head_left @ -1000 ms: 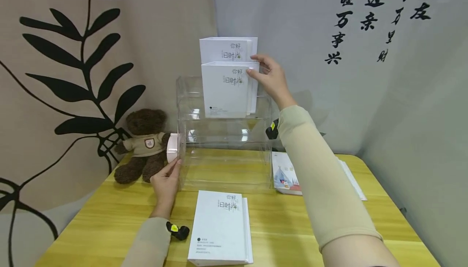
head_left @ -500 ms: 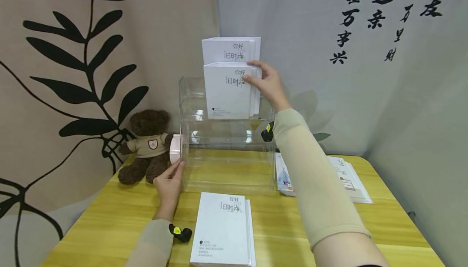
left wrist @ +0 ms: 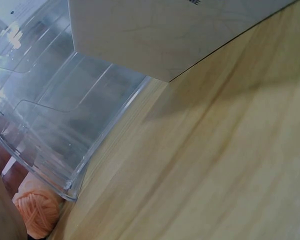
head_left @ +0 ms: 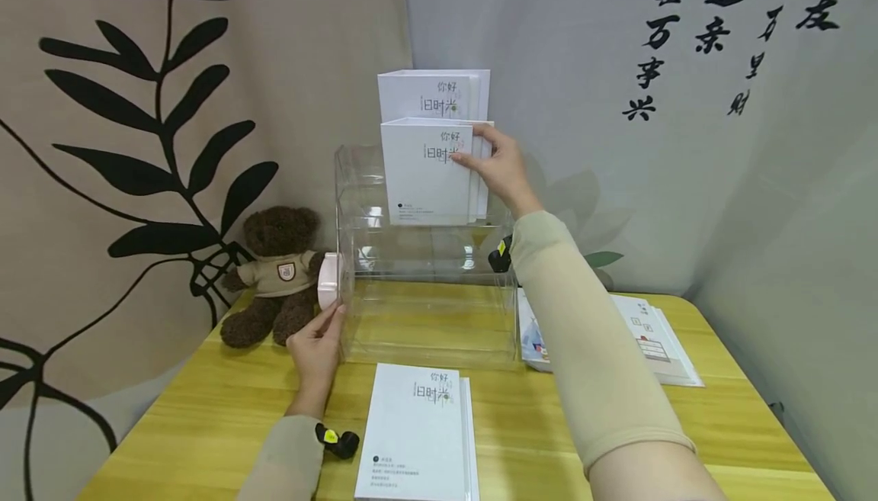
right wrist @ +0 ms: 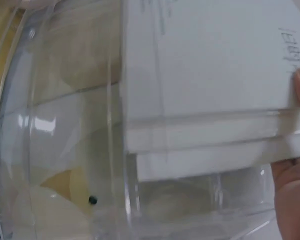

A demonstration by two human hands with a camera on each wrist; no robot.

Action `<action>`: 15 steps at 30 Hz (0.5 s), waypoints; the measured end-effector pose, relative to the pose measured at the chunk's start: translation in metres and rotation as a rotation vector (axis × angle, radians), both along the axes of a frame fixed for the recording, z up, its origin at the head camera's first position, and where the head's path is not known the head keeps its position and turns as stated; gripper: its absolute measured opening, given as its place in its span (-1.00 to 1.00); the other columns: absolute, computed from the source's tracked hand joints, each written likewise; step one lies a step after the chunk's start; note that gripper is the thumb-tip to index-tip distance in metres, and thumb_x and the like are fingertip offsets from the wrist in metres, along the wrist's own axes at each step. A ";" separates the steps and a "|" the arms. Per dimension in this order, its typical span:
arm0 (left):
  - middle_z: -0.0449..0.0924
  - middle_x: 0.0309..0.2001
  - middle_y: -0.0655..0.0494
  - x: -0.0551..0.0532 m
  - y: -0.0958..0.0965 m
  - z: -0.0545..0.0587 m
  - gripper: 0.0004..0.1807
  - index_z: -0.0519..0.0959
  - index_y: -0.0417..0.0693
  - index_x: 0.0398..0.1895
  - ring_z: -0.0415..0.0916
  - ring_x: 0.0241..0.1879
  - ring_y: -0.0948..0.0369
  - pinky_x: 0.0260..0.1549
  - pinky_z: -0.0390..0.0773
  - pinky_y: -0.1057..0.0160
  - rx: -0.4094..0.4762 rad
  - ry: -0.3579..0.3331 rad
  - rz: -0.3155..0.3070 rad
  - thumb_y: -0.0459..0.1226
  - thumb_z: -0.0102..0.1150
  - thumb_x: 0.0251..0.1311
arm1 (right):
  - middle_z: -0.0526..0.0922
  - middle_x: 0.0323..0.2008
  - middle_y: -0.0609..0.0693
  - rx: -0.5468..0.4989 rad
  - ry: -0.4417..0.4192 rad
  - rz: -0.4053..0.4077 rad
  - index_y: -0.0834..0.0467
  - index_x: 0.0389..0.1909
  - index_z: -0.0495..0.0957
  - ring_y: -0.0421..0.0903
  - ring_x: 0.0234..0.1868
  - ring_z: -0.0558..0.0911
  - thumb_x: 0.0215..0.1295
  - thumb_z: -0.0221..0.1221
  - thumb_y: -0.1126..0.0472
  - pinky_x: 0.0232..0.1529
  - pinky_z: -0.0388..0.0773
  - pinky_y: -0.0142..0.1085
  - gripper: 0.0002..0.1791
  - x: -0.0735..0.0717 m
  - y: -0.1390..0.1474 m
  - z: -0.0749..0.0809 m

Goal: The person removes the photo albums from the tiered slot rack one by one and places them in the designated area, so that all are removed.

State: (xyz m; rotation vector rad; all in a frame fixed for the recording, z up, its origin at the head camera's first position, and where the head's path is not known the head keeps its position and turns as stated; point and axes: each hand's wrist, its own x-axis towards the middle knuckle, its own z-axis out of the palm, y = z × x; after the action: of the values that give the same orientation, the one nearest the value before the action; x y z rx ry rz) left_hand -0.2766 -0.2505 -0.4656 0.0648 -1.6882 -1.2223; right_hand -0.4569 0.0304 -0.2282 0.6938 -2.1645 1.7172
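On a yellow wooden table (head_left: 185,440) we see a clear acrylic tiered rack (head_left: 411,249); the front book (head_left: 427,181) stands upright at its upper part, before the rear book (head_left: 405,93), while the near book (head_left: 411,444) lies flat on the table. As we judge it, the move turns on this: the front book extends leftward and downward from the grip, its long axis apparently upright. The right hand (head_left: 504,169) is nearer, pinching its upper right side, thumb on the cover; the left hand (head_left: 317,348), lower down, grips the rack's left side edge. We cannot tell whether the front book is fully seated. It looks thick, white and hardbound, with pale layers stepping out rightward and a small dark title (head_left: 439,153) near the top.
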 end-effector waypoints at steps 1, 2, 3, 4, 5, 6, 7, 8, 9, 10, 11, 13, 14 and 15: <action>0.71 -0.43 -0.24 0.000 0.000 0.000 -0.83 0.77 -0.31 -0.20 0.59 -0.59 0.46 -0.59 0.45 0.60 0.003 0.003 -0.007 -0.46 0.44 0.12 | 0.72 -0.05 -0.01 0.002 0.012 -0.016 0.04 0.10 0.62 -0.03 -0.18 0.71 0.12 0.50 0.21 -0.18 0.67 -0.17 -0.50 0.002 0.000 0.001; 0.71 -0.43 -0.25 -0.001 0.000 -0.001 -0.83 0.77 -0.31 -0.21 0.60 -0.58 0.48 -0.58 0.45 0.61 0.007 0.008 -0.010 -0.46 0.45 0.11 | 0.73 -0.06 -0.02 0.009 0.031 -0.031 0.06 0.05 0.63 -0.05 -0.19 0.71 0.11 0.50 0.23 -0.20 0.68 -0.18 -0.54 0.005 -0.001 0.001; 0.71 -0.40 -0.26 -0.002 -0.001 -0.002 -0.83 0.77 -0.32 -0.21 0.61 -0.55 0.48 -0.55 0.47 0.61 0.011 0.012 -0.016 -0.47 0.45 0.11 | 0.74 -0.07 -0.03 0.020 0.058 -0.046 0.08 0.00 0.64 -0.07 -0.19 0.72 0.11 0.50 0.25 -0.21 0.67 -0.19 -0.58 0.007 -0.002 0.002; 0.71 -0.38 -0.27 -0.003 -0.001 -0.003 -0.83 0.77 -0.32 -0.21 0.62 -0.53 0.49 -0.53 0.48 0.62 0.016 0.015 -0.022 -0.47 0.45 0.11 | 0.75 -0.08 -0.04 0.033 0.088 -0.061 0.09 -0.05 0.64 -0.09 -0.19 0.72 0.10 0.50 0.27 -0.22 0.67 -0.20 -0.61 0.010 -0.004 0.003; 0.71 -0.38 -0.27 -0.006 -0.003 -0.006 -0.83 0.77 -0.32 -0.21 0.63 -0.51 0.51 -0.52 0.48 0.62 0.020 0.017 -0.019 -0.47 0.45 0.11 | 0.75 -0.08 -0.05 0.042 0.122 -0.068 0.11 -0.09 0.64 -0.10 -0.19 0.72 0.08 0.51 0.29 -0.23 0.67 -0.21 -0.64 0.013 -0.006 0.004; 0.71 -0.38 -0.28 -0.009 -0.006 -0.009 -0.83 0.77 -0.31 -0.21 0.62 -0.51 0.53 -0.51 0.48 0.63 0.025 0.018 -0.016 -0.46 0.45 0.11 | 0.75 -0.08 -0.07 0.050 0.156 -0.069 0.11 -0.12 0.64 -0.12 -0.17 0.71 0.08 0.50 0.31 -0.22 0.66 -0.22 -0.66 0.016 -0.008 0.005; 0.71 -0.37 -0.27 -0.013 -0.008 -0.012 -0.83 0.77 -0.29 -0.21 0.62 -0.49 0.55 -0.50 0.48 0.63 0.026 0.014 -0.012 -0.45 0.45 0.11 | 0.76 -0.08 -0.08 0.059 0.194 -0.072 0.10 -0.15 0.64 -0.15 -0.17 0.71 0.08 0.50 0.31 -0.22 0.65 -0.24 -0.67 0.019 -0.010 0.005; 0.71 -0.37 -0.26 -0.016 -0.011 -0.016 -0.84 0.78 -0.27 -0.21 0.60 -0.48 0.58 -0.49 0.48 0.64 0.027 0.006 -0.003 -0.43 0.46 0.11 | 0.76 -0.08 -0.09 0.070 0.239 -0.075 0.10 -0.17 0.64 -0.17 -0.16 0.70 0.07 0.51 0.31 -0.21 0.64 -0.26 -0.68 0.022 -0.012 0.006; 0.72 -0.37 -0.25 -0.018 -0.013 -0.018 -0.84 0.79 -0.24 -0.21 0.60 -0.46 0.60 -0.47 0.49 0.63 0.030 -0.003 0.003 -0.42 0.46 0.12 | 0.76 -0.08 -0.09 0.081 0.285 -0.078 0.11 -0.20 0.64 -0.17 -0.15 0.70 0.06 0.51 0.31 -0.19 0.63 -0.27 -0.69 0.025 -0.014 0.006; 0.72 -0.38 -0.23 -0.021 -0.014 -0.021 -0.84 0.79 -0.21 -0.21 0.59 -0.47 0.61 -0.48 0.48 0.64 0.033 -0.014 0.010 -0.40 0.47 0.12 | 0.76 -0.08 -0.09 0.089 0.328 -0.074 0.12 -0.20 0.65 -0.18 -0.14 0.69 0.05 0.52 0.31 -0.18 0.62 -0.28 -0.70 0.028 -0.015 0.007; 0.73 -0.38 -0.20 -0.023 -0.016 -0.024 -0.84 0.80 -0.17 -0.21 0.58 -0.48 0.63 -0.48 0.48 0.64 0.036 -0.025 0.017 -0.37 0.48 0.13 | 0.76 -0.07 -0.08 0.100 0.376 -0.072 0.13 -0.20 0.67 -0.18 -0.12 0.69 0.05 0.52 0.31 -0.14 0.61 -0.29 -0.70 0.031 -0.016 0.007; 0.74 -0.36 -0.13 -0.024 -0.018 -0.027 -0.84 0.81 -0.10 -0.20 0.58 -0.44 0.63 -0.46 0.50 0.63 0.043 -0.047 0.010 -0.32 0.48 0.14 | 0.77 -0.07 -0.08 0.130 0.454 -0.074 0.14 -0.22 0.69 -0.19 -0.09 0.69 0.04 0.53 0.29 -0.08 0.58 -0.33 -0.71 0.036 -0.017 0.007; 0.74 -0.34 -0.12 -0.024 -0.018 -0.027 -0.84 0.81 -0.08 -0.19 0.59 -0.43 0.62 -0.45 0.51 0.62 0.049 -0.054 0.004 -0.30 0.48 0.14 | 0.77 -0.07 -0.07 0.138 0.483 -0.067 0.16 -0.22 0.70 -0.19 -0.07 0.70 0.03 0.53 0.30 -0.03 0.56 -0.35 -0.72 0.038 -0.016 0.006; 0.75 -0.34 -0.11 -0.024 -0.018 -0.028 -0.83 0.81 -0.06 -0.19 0.60 -0.44 0.61 -0.45 0.52 0.61 0.053 -0.058 -0.003 -0.28 0.49 0.14 | 0.77 -0.07 -0.06 0.149 0.506 -0.063 0.17 -0.21 0.71 -0.18 -0.05 0.70 0.04 0.53 0.29 0.00 0.55 -0.36 -0.72 0.040 -0.016 0.006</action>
State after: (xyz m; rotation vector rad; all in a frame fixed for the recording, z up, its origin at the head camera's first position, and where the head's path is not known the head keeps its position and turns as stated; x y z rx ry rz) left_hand -0.3001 -0.2684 -0.4937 0.1312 -1.7064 -1.2789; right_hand -0.4167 0.0145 -0.2224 0.9653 -1.9364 1.1916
